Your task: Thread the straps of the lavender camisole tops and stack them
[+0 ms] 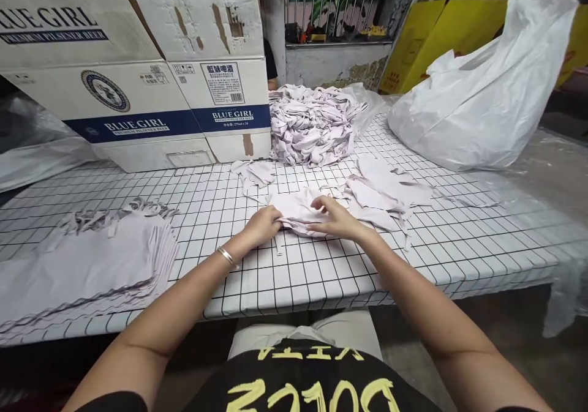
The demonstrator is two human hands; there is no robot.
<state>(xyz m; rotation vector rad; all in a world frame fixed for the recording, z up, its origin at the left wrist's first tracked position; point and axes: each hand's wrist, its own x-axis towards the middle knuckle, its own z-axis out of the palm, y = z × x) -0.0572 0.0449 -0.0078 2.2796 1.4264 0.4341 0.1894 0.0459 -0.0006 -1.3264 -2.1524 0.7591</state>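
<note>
Pinkish cloth point(298, 206) rumpled; left hand point(263, 226) pinching edge, right hand point(339, 219) spread over it; heap point(315, 124) beyond, carton point(229, 133) partly hiding person point(270, 63).

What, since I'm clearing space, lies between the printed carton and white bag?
In the head view, a heap of pale fabric pieces, with clear plastic at its edge.

Place: makeshift workshop | fabric heap point(312, 127) | stacked cloth pieces point(103, 259) | beer carton point(151, 87) | barred window point(337, 5)

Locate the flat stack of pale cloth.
The flat stack lies at the head view's left, on the checked tablecloth, left of the left hand and nearer the camera than the cardboard box.
</note>
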